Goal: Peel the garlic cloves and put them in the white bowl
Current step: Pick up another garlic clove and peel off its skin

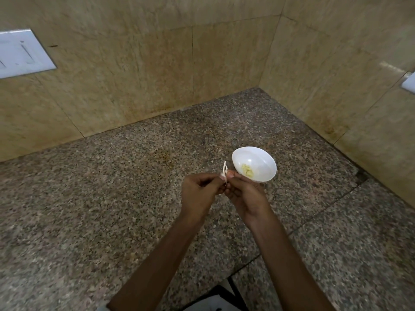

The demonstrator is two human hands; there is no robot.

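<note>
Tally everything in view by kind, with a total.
White bowl: 1
Hands: 2 (left hand, right hand)
Garlic clove, pinched by both hands: 1
Wall plates: 2 (left wall plate, right wall plate)
Total: 6
Peeled garlic in the bowl: small pile, too blurred to count.

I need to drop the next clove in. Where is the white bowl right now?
In the head view, the white bowl sits on the granite counter, right of centre, just beyond the right hand, with peeled cloves inside.

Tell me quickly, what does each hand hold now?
Left hand: pinches the garlic clove.
Right hand: pinches the same garlic clove.
</note>
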